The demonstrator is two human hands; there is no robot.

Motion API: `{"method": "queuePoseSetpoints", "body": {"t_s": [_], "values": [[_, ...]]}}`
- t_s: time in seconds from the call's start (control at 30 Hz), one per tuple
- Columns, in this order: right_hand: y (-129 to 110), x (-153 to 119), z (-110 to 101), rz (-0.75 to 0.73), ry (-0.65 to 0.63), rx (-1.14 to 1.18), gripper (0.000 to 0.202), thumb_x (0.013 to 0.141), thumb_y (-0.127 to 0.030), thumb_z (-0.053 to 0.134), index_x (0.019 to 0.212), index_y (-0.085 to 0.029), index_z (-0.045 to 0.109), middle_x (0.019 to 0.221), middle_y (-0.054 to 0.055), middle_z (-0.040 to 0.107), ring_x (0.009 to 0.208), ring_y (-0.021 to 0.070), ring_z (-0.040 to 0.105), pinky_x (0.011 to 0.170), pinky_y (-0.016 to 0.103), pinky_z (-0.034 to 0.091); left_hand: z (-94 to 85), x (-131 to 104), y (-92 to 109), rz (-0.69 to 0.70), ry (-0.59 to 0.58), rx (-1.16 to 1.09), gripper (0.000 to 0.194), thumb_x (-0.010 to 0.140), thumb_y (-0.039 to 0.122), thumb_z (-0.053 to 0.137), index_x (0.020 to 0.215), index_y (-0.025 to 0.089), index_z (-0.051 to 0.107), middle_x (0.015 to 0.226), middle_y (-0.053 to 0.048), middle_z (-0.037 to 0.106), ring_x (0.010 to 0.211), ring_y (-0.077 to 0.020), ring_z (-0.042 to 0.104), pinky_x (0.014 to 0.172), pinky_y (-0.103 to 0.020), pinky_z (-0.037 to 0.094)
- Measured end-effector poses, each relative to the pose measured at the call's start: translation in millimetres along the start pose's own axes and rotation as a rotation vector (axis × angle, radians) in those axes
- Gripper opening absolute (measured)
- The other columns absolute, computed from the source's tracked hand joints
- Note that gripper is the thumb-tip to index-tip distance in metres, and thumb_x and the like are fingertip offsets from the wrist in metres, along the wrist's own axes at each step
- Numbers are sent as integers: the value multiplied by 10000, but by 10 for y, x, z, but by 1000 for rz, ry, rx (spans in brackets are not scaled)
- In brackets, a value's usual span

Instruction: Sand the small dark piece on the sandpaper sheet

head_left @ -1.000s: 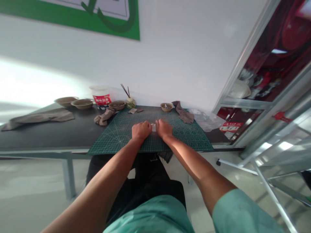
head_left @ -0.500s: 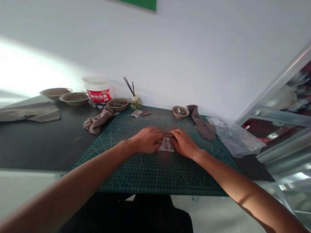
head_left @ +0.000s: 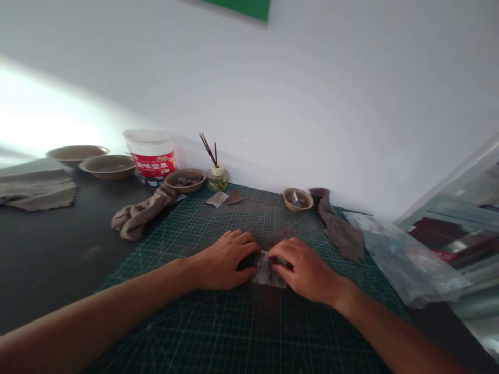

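Fingertips of the left hand [head_left: 223,262] are set at the left edge of a pale, wrinkled, roughly square sheet [head_left: 268,274] in the head view, thumb and fingers curved and held apart. The sheet's right side is partly covered by the right hand [head_left: 307,271], its fingers bent inward; whether the sheet is gripped by either hand cannot be told. Both hands and sheet are placed mid-mat, on a green cutting mat [head_left: 218,337] printed with fine pale grid lines. On the far left of the mat, a thin pale square [head_left: 217,199] is laid beside a brown square [head_left: 234,197]. On the far right, small pieces are held in a round tan bowl [head_left: 298,209], with a fuzzy grey-brown cloth strip [head_left: 341,228] draped alongside and a crinkled, translucent plastic bag [head_left: 413,265] spread farther right.
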State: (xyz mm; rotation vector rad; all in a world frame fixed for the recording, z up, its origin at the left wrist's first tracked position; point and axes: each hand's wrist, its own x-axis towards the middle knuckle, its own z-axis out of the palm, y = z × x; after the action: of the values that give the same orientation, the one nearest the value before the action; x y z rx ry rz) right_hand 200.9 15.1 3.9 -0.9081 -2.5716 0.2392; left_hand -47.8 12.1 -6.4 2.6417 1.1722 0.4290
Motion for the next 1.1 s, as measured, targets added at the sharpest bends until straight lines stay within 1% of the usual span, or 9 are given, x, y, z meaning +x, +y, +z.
{"method": "queuePoseSetpoints", "body": {"t_s": [0.07, 0.13, 0.2, 0.4, 0.67, 0.9, 0.97, 1.07, 1.1], "values": [[-71, -24, 62, -8, -41, -1, 127, 924, -201, 660, 1011, -293, 659, 985, 38, 711, 946, 220, 615, 891, 374, 498, 22, -17, 2, -8, -6, 3, 273, 888, 418, 620, 1137, 310, 642, 1099, -36, 612, 1028, -252, 550, 921, -408, 405], [-119, -33, 106, -5, -48, -34, 72, 924, -203, 661, 937, -273, 660, 936, 41, 698, 918, 222, 597, 860, 370, 489, 22, -33, 12, -10, -23, 8, 245, 898, 412, 607, 1112, 296, 636, 1098, -43, 598, 1012, -253, 530, 915, -421, 406], [-146, -24, 103, -12, -60, -55, 53, 933, -204, 648, 902, -245, 657, 923, 39, 681, 917, 217, 577, 868, 366, 471, -1, -46, 35, -14, -38, 9, 223, 895, 389, 603, 1085, 275, 630, 1101, -51, 583, 1003, -255, 514, 911, -435, 406], [-152, 69, -68, -60, -236, -53, 102, 938, -105, 587, 902, -187, 637, 953, 28, 633, 903, 181, 532, 832, 301, 432, -64, -58, 99, -53, -89, -32, 240, 831, 321, 624, 1048, 225, 591, 1128, -58, 556, 1045, -285, 485, 951, -521, 386], [-128, 172, -157, -43, -343, -26, 79, 919, -131, 607, 874, -191, 582, 947, 7, 610, 887, 161, 534, 801, 287, 415, -59, -47, 91, -82, -113, -93, 230, 842, 296, 591, 1061, 229, 574, 1144, -52, 548, 1052, -283, 476, 986, -578, 361], [-137, 131, -81, 4, -361, 70, 93, 930, -103, 573, 920, -192, 599, 983, 11, 610, 899, 143, 573, 799, 252, 439, -78, -50, 91, -113, -135, -138, 242, 836, 280, 593, 1075, 245, 586, 1172, -43, 558, 1076, -285, 484, 997, -582, 374], [-119, 131, -45, 12, -326, 64, 96, 940, -114, 568, 918, -200, 604, 970, 6, 616, 887, 144, 580, 799, 259, 444, -72, -61, 83, -113, -135, -148, 255, 836, 284, 597, 1089, 254, 588, 1181, -40, 558, 1080, -284, 487, 998, -576, 382], [-83, 123, -6, 75, -230, 43, 86, 953, -143, 571, 895, -199, 600, 950, 10, 618, 887, 156, 587, 811, 279, 449, -61, -80, 76, -102, -127, -161, 298, 845, 291, 595, 1142, 270, 579, 1209, -38, 556, 1098, -283, 489, 1022, -589, 372], [-74, 115, 1, 85, -222, 52, 79, 948, -146, 579, 894, -199, 601, 945, 10, 618, 879, 154, 590, 802, 276, 452, -61, -84, 77, -105, -125, -164, 310, 844, 291, 596, 1153, 275, 578, 1213, -38, 556, 1102, -283, 490, 1030, -593, 369]]}}
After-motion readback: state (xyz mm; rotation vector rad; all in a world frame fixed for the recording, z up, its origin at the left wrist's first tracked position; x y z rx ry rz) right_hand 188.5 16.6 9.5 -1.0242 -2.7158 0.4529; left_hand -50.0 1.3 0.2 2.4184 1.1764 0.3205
